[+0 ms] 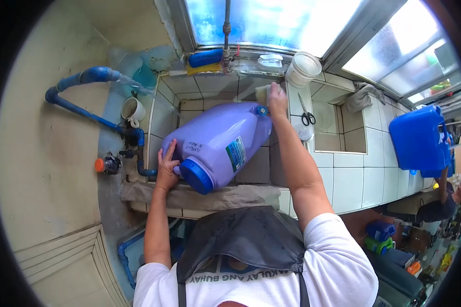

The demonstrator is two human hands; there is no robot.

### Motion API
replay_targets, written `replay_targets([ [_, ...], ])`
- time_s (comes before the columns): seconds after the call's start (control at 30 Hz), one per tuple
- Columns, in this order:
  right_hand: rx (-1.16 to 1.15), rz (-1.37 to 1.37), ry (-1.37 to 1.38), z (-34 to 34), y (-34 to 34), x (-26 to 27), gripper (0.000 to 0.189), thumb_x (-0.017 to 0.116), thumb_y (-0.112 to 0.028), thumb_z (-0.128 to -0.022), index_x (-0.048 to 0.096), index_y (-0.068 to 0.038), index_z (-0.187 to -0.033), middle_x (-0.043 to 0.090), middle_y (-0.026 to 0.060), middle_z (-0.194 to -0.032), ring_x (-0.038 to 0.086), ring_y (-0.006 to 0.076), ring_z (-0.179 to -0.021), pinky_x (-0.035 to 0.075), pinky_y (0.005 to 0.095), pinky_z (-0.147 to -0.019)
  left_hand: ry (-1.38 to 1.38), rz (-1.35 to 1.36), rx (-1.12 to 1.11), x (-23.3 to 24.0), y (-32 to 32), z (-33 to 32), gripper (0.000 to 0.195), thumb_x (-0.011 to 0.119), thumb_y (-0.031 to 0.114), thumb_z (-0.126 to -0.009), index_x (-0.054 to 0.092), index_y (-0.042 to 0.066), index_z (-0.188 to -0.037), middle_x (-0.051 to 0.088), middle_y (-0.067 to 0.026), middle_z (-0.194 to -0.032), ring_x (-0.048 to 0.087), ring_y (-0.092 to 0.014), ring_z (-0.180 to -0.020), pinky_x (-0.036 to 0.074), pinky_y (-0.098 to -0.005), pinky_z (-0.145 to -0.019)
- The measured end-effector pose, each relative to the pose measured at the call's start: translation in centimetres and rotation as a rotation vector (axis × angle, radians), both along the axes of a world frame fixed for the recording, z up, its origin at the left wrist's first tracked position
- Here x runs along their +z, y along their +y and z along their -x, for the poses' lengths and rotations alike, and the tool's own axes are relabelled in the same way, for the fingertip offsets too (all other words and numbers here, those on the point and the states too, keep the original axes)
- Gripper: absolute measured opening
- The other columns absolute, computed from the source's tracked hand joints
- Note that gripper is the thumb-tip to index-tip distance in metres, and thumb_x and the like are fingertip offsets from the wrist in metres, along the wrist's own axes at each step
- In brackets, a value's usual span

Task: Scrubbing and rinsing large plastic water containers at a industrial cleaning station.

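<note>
A large purple plastic water jug with a blue screw cap lies tilted across a white-tiled sink. My left hand rests against the jug's cap end, its fingers spread by the neck. Near the jug's far end, beside its small blue spout cap, my right hand grips a pale sponge. Water pours from a blue pipe spout at the sink's left.
Right of the sink, black-handled scissors lie by a smaller tiled basin. A white bucket stands behind them. A blue jerrycan is on the counter's right; another person is beyond. A white mug hangs at left.
</note>
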State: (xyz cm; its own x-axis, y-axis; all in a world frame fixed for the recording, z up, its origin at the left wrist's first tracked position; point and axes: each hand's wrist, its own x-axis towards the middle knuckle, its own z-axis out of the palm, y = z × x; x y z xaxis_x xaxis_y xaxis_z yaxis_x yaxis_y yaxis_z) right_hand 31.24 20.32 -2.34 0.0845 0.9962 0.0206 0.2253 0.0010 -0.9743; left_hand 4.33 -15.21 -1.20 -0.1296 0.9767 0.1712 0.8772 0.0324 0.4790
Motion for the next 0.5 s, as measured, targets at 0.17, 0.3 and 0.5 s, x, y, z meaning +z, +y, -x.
replay_targets([
  [0.17, 0.622, -0.300, -0.707, -2.8, -1.5, -3.1, 0.042, 0.074, -0.030, -0.079, 0.067, -0.011, -0.116, 0.072, 0.0123, -0.101, 0.070, 0.0264, -0.087, 0.054, 0.0374, -0.081, -0.023, 0.016, 0.000, -0.5, 0.2, 0.5, 0.003, 0.067, 0.006, -0.072, 0.068, 0.007, -0.069, 0.029, -0.0125, -0.157, 0.030, -0.027, -0.144, 0.016, -0.0566, -0.114],
  [0.3, 0.450, 0.007, -0.701, -3.1, -1.5, -0.2, 0.035, 0.076, -0.038, -0.074, 0.076, -0.007, -0.090, 0.072, 0.0134, -0.084, 0.071, 0.0248, -0.078, 0.054, 0.0364, -0.073, -0.039, 0.035, 0.000, 0.1, 0.5, 0.8, 0.007, 0.067, 0.007, -0.072, 0.073, 0.010, -0.076, 0.031, -0.0108, -0.157, 0.033, -0.026, -0.143, 0.016, -0.0562, -0.114],
  [0.5, 0.033, -0.055, -0.045, -2.5, -1.3, -1.7, 0.035, 0.067, -0.037, -0.086, 0.069, -0.002, -0.091, 0.069, 0.0134, -0.079, 0.065, 0.0229, -0.071, 0.049, 0.0372, -0.067, -0.119, -0.043, 0.058, 0.5, 3.7, 0.9, 0.020, 0.069, 0.007, -0.070, 0.074, 0.011, -0.088, 0.039, -0.0073, -0.153, 0.041, -0.024, -0.137, 0.020, -0.0559, -0.112],
])
